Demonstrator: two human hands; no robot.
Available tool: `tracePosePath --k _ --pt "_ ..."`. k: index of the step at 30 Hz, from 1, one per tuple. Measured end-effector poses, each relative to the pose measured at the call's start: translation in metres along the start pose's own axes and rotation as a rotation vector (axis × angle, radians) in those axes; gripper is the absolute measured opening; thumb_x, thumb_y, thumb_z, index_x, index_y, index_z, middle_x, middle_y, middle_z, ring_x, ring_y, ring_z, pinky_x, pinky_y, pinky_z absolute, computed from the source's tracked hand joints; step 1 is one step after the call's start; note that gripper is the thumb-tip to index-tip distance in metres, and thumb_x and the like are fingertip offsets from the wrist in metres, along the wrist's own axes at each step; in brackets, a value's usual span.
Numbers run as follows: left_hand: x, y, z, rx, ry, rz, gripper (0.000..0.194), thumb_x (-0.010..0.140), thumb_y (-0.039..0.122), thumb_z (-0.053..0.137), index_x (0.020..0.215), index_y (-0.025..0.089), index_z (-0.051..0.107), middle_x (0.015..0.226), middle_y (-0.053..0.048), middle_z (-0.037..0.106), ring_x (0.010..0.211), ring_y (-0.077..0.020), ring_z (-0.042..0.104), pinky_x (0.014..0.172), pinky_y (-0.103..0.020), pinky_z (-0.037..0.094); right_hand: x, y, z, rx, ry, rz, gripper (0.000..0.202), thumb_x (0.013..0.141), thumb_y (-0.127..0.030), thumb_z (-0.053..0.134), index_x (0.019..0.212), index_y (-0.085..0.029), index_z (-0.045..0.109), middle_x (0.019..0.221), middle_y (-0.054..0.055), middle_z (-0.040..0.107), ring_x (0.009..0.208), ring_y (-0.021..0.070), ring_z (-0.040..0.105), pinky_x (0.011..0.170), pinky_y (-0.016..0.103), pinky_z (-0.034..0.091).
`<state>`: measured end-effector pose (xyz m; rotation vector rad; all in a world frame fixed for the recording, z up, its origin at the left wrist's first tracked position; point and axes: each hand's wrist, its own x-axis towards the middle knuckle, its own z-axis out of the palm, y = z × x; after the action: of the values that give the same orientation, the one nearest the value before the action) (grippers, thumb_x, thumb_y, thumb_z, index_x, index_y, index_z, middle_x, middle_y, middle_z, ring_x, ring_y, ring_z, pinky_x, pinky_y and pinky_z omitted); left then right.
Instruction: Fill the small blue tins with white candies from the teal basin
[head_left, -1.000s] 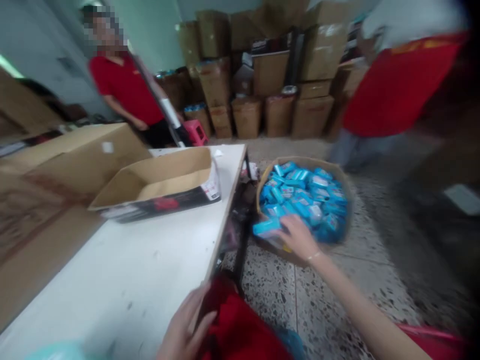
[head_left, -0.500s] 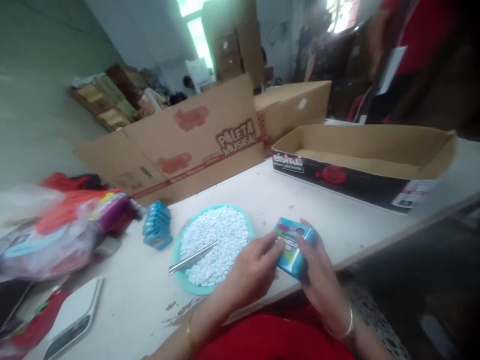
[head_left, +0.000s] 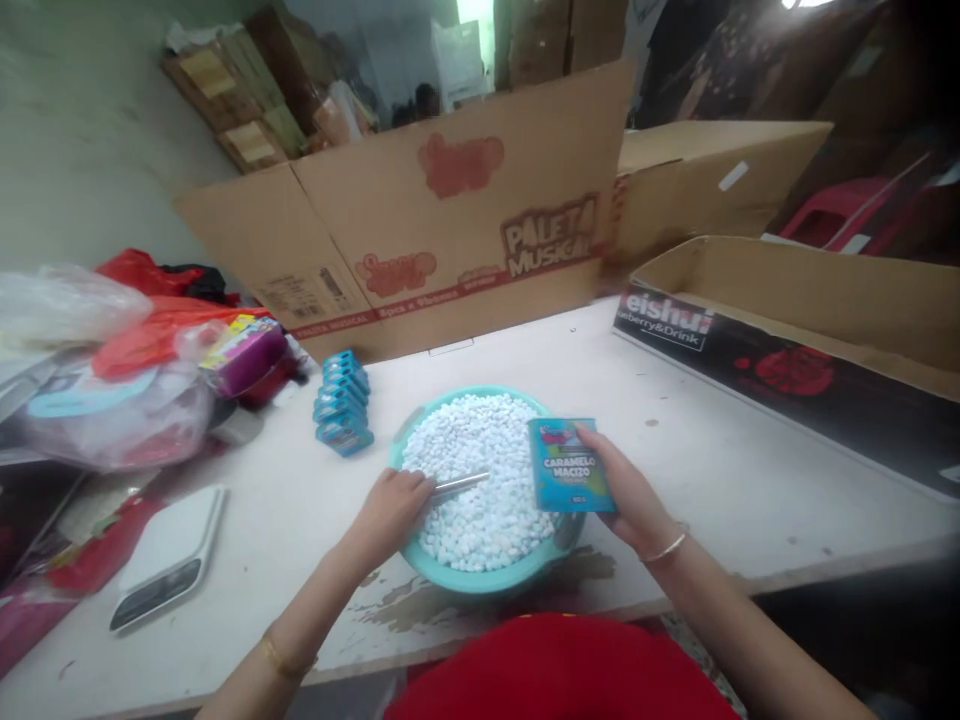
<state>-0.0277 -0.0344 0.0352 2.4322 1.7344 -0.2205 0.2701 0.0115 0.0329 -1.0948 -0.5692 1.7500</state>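
Note:
A blue candy packet (head_left: pixel 571 468) printed "Caramelo Macizo" stands upright in my right hand (head_left: pixel 634 490), held over the right rim of the bowl. Turquoise in colour, the bowl (head_left: pixel 480 582) is full of small white candies (head_left: pixel 487 525). Across them lies a slim silvery metal tool (head_left: pixel 463 483), its kind unclear. My left hand (head_left: pixel 397 508) is closed around the tool's near end at the bowl's left rim, hiding that part. Behind that hand, several matching blue packets (head_left: pixel 343 405) stand in a row on the table.
A white scale (head_left: pixel 169 545) lies at the left, near plastic bags (head_left: pixel 112 410) and a purple box (head_left: pixel 251 360). A large cardboard panel (head_left: pixel 420 240) rises behind the bowl. At the right is an open black-sided carton (head_left: pixel 780 370). The table's front edge (head_left: pixel 750 595) runs close to me.
My left hand has left the packet, moved left and closed on the metal tool. My right hand keeps the packet, now upright beside the bowl. The view has turned.

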Motion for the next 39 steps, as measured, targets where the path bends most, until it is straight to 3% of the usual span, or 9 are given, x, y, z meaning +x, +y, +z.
tracePosePath --k 7,11,13,15,18,22,26,32,39 --pt "-0.004 -0.016 -0.016 -0.203 -0.012 -0.041 0.035 0.095 0.016 0.035 0.116 0.025 0.061 0.107 -0.004 0.07 0.09 -0.0197 0.066 0.078 -0.029 0.049 0.013 0.019 0.037 -0.052 -0.139 0.176 0.035 0.086 -0.045 0.064 0.109 -0.018 0.065 0.113 0.008 0.073 0.103 0.027 0.071 0.086 0.042 0.061" --pt "-0.021 -0.029 -0.032 -0.209 -0.019 -0.042 0.034 0.101 0.041 0.037 0.121 0.027 0.061 0.106 -0.005 0.068 0.09 -0.0216 0.066 0.075 -0.029 0.049 0.01 0.009 0.022 -0.056 -0.082 0.073 0.04 0.085 -0.047 0.066 0.113 -0.02 0.063 0.114 0.008 0.072 0.104 0.0258 0.07 0.085 0.04 0.061" --pt "-0.027 -0.033 -0.035 -0.151 -0.04 -0.026 0.035 0.101 0.043 0.037 0.122 0.03 0.062 0.102 -0.005 0.067 0.087 -0.022 0.066 0.072 -0.029 0.048 0.007 0.001 0.005 -0.089 -0.044 -0.004 0.041 0.084 -0.05 0.068 0.113 -0.022 0.063 0.112 0.007 0.073 0.1 0.0248 0.07 0.081 0.037 0.062" --pt "-0.025 -0.032 -0.03 -0.136 -0.05 -0.027 0.034 0.1 0.039 0.036 0.117 0.028 0.064 0.098 -0.005 0.067 0.085 -0.0222 0.066 0.07 -0.029 0.048 0.004 -0.005 -0.01 -0.14 -0.016 -0.058 0.042 0.084 -0.052 0.069 0.114 -0.024 0.061 0.111 0.006 0.073 0.095 0.0241 0.071 0.078 0.037 0.062" --pt "-0.002 -0.015 -0.008 -0.231 -0.049 -0.046 0.029 0.098 0.034 0.04 0.106 0.021 0.064 0.099 -0.007 0.067 0.085 -0.0222 0.065 0.072 -0.03 0.048 0.002 -0.006 -0.022 -0.237 -0.024 -0.159 0.042 0.083 -0.051 0.072 0.116 -0.029 0.058 0.112 0.003 0.071 0.094 0.0228 0.07 0.077 0.036 0.062" --pt "0.039 0.017 0.021 -0.33 -0.016 -0.05 0.023 0.098 0.03 0.041 0.105 0.019 0.06 0.105 -0.01 0.068 0.092 -0.0241 0.065 0.077 -0.033 0.049 0.001 0.0 -0.02 -0.393 -0.028 -0.329 0.039 0.083 -0.049 0.074 0.111 -0.029 0.058 0.107 0.002 0.068 0.095 0.0207 0.066 0.079 0.032 0.061" --pt "0.05 0.021 0.026 -0.438 0.017 -0.047 0.025 0.098 0.037 0.043 0.101 0.019 0.059 0.097 -0.007 0.069 0.088 -0.0233 0.064 0.075 -0.033 0.048 0.0 0.0 -0.019 -0.523 -0.028 -0.454 0.036 0.084 -0.047 0.072 0.111 -0.028 0.059 0.107 0.003 0.067 0.097 0.0212 0.065 0.081 0.031 0.06" --pt "0.028 -0.006 0.002 -0.603 0.062 -0.003 0.025 0.098 0.039 0.045 0.104 0.02 0.06 0.097 -0.005 0.068 0.087 -0.0188 0.063 0.076 -0.029 0.049 -0.002 -0.009 -0.018 -0.767 -0.137 -0.577 0.034 0.088 -0.04 0.069 0.118 -0.027 0.06 0.117 0.006 0.065 0.108 0.0264 0.062 0.092 0.039 0.055" --pt "0.011 -0.019 -0.067 -0.599 0.156 0.138 0.023 0.098 0.038 0.049 0.107 0.021 0.062 0.095 -0.003 0.067 0.086 -0.0164 0.062 0.076 -0.026 0.047 -0.001 -0.017 0.009 -1.075 -0.283 -0.835 0.027 0.094 -0.03 0.058 0.12 -0.028 0.057 0.117 0.008 0.063 0.11 0.0271 0.06 0.094 0.042 0.052"
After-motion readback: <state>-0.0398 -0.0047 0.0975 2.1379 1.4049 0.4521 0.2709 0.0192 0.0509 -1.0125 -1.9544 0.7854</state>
